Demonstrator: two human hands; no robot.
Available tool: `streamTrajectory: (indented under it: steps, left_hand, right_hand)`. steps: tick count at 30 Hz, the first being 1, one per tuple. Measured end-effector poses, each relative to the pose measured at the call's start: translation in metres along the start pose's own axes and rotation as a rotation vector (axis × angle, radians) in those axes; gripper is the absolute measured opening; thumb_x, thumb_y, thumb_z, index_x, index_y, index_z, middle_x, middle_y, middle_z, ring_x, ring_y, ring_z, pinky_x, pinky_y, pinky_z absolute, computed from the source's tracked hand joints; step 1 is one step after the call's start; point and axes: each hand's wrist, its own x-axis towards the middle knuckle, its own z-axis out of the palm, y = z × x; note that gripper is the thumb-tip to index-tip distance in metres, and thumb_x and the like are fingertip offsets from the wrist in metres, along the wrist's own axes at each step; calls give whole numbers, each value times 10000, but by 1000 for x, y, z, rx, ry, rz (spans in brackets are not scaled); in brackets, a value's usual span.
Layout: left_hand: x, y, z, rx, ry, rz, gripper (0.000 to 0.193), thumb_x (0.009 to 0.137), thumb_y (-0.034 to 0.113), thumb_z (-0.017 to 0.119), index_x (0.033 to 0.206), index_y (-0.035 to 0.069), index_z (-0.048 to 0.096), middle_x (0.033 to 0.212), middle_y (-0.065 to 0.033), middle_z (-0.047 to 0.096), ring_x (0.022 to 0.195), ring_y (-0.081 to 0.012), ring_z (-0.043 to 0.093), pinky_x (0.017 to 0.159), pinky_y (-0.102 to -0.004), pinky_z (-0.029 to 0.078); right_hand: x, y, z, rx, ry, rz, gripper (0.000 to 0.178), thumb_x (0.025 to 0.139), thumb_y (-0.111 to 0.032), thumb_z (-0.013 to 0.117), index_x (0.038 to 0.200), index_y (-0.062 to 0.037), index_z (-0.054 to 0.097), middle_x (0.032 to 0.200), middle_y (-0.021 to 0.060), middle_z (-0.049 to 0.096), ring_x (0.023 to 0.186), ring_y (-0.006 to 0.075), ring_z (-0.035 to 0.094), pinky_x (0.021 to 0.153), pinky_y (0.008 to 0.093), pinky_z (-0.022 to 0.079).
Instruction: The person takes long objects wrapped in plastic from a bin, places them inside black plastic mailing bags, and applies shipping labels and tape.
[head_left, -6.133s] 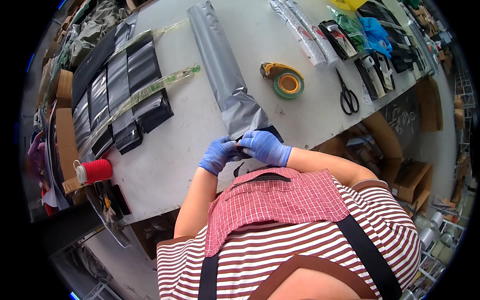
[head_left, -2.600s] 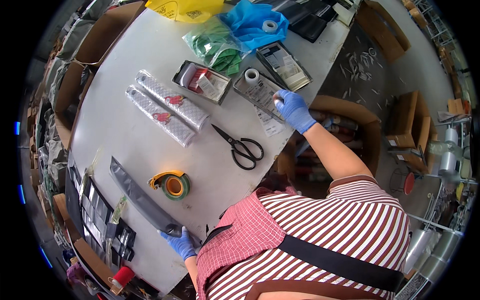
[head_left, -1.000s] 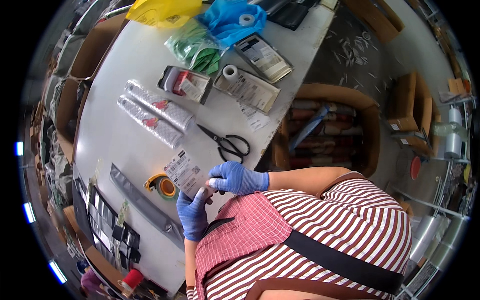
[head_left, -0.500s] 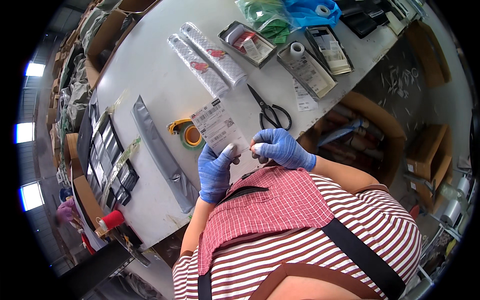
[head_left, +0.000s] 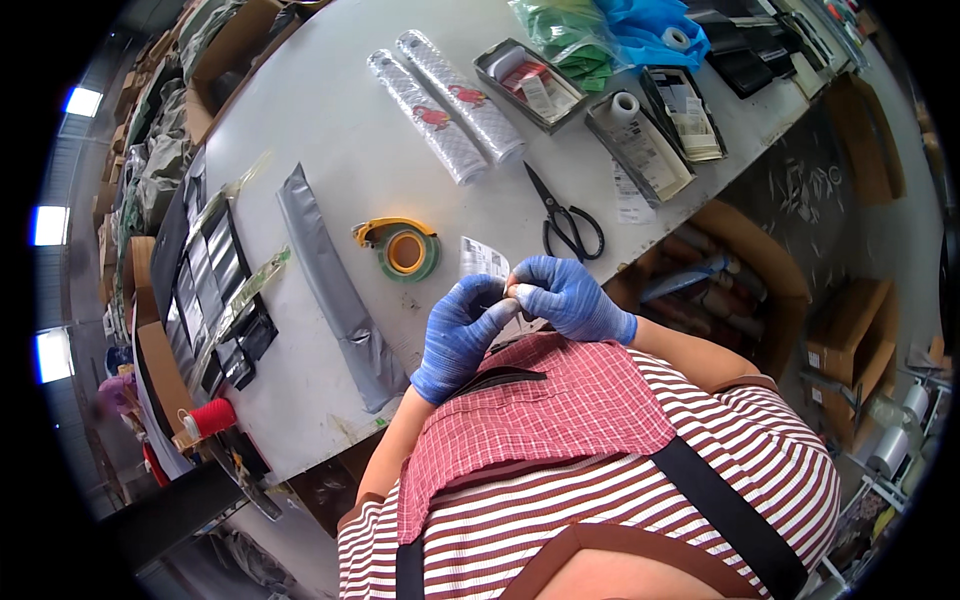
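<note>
Both my hands wear blue gloves and meet close to my apron, thumbs and fingertips together. My left hand [head_left: 460, 335] is closed on a white printed label [head_left: 483, 259], which sticks up behind the fingers and is mostly covered by them. Pressed against it, my right hand [head_left: 572, 298] pinches at the label's edge; the exact fingertip contact is hidden. Beyond the right hand lie black scissors [head_left: 562, 222], blades pointing away. A yellow tape dispenser [head_left: 405, 248] with a green-edged roll rests to the left, beside a long grey plastic-wrapped package [head_left: 340, 290].
Two silvery rolls [head_left: 428, 118] with red prints lie farther back. Several open boxes [head_left: 640, 148] hold labels near the right table edge, below a blue plastic bag [head_left: 650, 35]. Black packages [head_left: 215, 290] are stacked at left, near a red spool [head_left: 210, 417]. A carton [head_left: 745, 235] of rolls stands beyond the right edge.
The label was held up flat and fully visible; now it is lowered and mostly behind my fingers. My hands have come together, and the view has shifted slightly.
</note>
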Motion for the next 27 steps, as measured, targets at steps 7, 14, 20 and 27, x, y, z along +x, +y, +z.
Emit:
streamTrajectory:
  steps: [7, 14, 20, 27]
  left_hand:
    - [-24, -12, -44, -70, 26, -28, 248, 905, 129, 656, 1100, -24, 641, 947, -98, 694, 840, -151, 657, 713, -276, 537]
    - [-56, -18, -93, -221, 18, -60, 252, 920, 141, 644, 1115, -19, 640, 948, -88, 698, 832, -120, 638, 693, -250, 522]
    - [-79, -30, -133, -192, 26, -13, 243, 933, 146, 623, 1114, -15, 640, 941, -81, 699, 834, -118, 643, 688, -237, 521]
    - [-96, -36, -168, -280, -51, -23, 222, 920, 141, 645, 1082, -11, 644, 910, -64, 693, 812, -99, 632, 679, -227, 519]
  right_hand:
    - [11, 3, 37, -355, -89, -58, 151, 910, -97, 582, 998, 16, 627, 818, 55, 626, 718, 89, 573, 647, 240, 488]
    - [25, 9, 98, -652, -42, -183, 167, 857, -134, 600, 936, 6, 647, 767, 154, 635, 671, 210, 612, 637, 323, 494]
    - [35, 24, 145, -715, -12, -158, 156, 848, -136, 617, 915, -1, 657, 756, 163, 642, 665, 237, 627, 633, 331, 501]
    - [36, 36, 187, -753, 39, -110, 154, 859, -129, 610, 922, 4, 655, 746, 151, 643, 651, 208, 624, 619, 313, 500]
